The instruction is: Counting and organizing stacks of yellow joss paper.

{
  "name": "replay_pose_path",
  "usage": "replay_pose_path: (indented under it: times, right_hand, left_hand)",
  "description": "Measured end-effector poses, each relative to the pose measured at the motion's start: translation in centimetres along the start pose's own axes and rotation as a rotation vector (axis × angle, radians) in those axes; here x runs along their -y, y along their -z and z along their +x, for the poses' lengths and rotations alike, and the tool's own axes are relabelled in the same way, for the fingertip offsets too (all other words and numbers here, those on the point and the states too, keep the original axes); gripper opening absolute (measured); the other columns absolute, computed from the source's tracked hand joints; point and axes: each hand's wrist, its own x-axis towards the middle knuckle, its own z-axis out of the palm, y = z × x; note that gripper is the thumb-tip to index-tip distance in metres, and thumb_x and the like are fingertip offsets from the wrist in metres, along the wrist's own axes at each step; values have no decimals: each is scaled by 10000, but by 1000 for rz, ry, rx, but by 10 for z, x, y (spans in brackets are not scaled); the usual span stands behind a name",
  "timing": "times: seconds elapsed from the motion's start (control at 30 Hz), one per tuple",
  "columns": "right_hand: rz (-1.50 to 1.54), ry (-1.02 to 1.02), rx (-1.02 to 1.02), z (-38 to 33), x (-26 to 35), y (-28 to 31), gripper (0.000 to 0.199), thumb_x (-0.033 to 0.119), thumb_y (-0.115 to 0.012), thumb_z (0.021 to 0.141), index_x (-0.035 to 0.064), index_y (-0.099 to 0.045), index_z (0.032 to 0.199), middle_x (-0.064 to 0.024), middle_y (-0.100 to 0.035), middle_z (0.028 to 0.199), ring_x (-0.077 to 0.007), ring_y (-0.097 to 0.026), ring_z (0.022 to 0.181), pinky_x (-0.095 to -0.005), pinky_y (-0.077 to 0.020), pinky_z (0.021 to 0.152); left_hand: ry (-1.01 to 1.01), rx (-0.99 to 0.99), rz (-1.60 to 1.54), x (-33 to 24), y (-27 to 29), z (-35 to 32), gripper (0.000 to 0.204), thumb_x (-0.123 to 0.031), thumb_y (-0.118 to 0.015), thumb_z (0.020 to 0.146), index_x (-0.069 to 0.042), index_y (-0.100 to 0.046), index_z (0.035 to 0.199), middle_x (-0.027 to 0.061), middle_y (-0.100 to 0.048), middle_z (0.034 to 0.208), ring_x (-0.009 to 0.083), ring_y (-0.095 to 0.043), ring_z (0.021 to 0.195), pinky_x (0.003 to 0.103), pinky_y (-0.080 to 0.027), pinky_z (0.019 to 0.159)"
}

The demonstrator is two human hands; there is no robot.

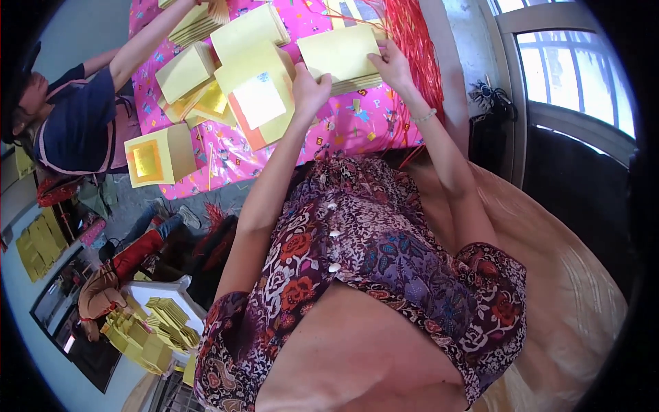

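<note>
A stack of pale yellow paper sheets (338, 51) lies at the far right of the pink patterned tablecloth (350, 127). My left hand (312, 89) grips its near left corner, thumb on top. On the right edge, my right hand (392, 65) pinches the stack between thumb and fingers. Just left of my left hand sits a larger yellow stack (254, 63), topped by a sheet with a shiny, glaring square (258, 99) and an orange border. Red plastic strings (417, 62) hang beside my right hand.
More yellow paper stacks (185, 72) cover the table's left part, one with a gold square (145, 159) at the near left edge. A person in a dark blue shirt (79, 127) reaches over the far left. Another person (106, 295) sits by bundled yellow paper (168, 323) at lower left.
</note>
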Motion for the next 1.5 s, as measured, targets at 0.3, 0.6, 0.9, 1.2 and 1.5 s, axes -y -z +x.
replay_pose_path:
  times: [0.3,0.6,0.9,1.2,1.5]
  right_hand:
    - [-330,13,-35,-16,8,-8,438,207,-661,835,39,-505,1209,-243,-664,994,-428,-644,923,-505,-501,800]
    - [-337,-9,-15,-23,25,-9,457,176,-655,820,30,-479,1215,-258,-640,1019,-423,-626,930,-479,-498,811]
    - [-786,439,-62,-4,82,-48,511,245,-687,803,79,-510,1252,-117,-560,1181,-329,-524,1124,-491,-441,895]
    - [-982,421,337,15,87,-96,434,364,-574,908,135,-552,1277,-118,-604,1194,-313,-534,1175,-553,-316,1032]
    - [-860,418,313,35,63,-96,409,372,-553,926,163,-557,1278,-103,-586,1235,-278,-515,1215,-550,-308,1051]
  left_hand:
    - [-56,-1,300,18,-24,7,483,-132,-685,778,119,-403,1080,318,-498,1071,435,-545,1014,457,-466,905]
    - [-57,31,326,9,-15,7,513,-118,-685,775,135,-383,1104,318,-470,1097,425,-522,1036,462,-450,919]
    - [-53,-6,299,28,13,2,472,-89,-669,774,118,-384,1089,318,-453,1102,444,-496,1054,490,-437,911]
    - [-97,-91,275,27,47,-24,702,-53,-647,782,136,-258,1334,340,-399,1183,470,-453,1087,521,-390,960]
    - [-352,-106,222,31,69,-29,502,41,-570,780,83,-415,1256,277,-467,1117,441,-469,1052,487,-403,936]
